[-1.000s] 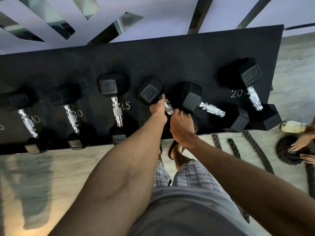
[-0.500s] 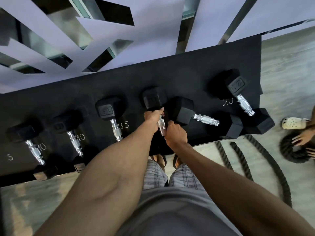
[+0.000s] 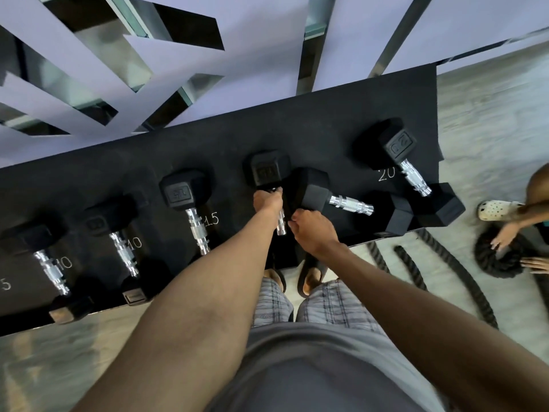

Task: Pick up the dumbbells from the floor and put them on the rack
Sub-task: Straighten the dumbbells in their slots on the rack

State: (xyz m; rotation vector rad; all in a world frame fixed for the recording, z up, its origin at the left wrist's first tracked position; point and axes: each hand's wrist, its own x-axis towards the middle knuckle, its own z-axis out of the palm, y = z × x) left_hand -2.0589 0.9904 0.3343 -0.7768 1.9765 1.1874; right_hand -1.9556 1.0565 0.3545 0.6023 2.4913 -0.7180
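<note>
A black rack top (image 3: 312,126) carries chalked weight numbers and several hex dumbbells lying front to back. My left hand (image 3: 267,202) is shut on the silver handle of one dumbbell (image 3: 269,171), just below its far head, right of the chalked 15. My right hand (image 3: 312,230) is curled at the handle's near end, over the near head, which it hides. Touching this dumbbell on the right, another dumbbell (image 3: 350,205) lies crosswise. Further right rests the 20 dumbbell (image 3: 414,178).
To the left lie the 15 dumbbell (image 3: 197,230) and two 10 dumbbells (image 3: 123,254). My sandalled feet (image 3: 309,278) stand at the rack's front edge. A battle rope (image 3: 416,272) lies on the floor at right, where another person's hands (image 3: 505,239) coil it.
The held dumbbell has swung from a slant to lie front to back, in line with its neighbours. My view has tilted up, showing more wall.
</note>
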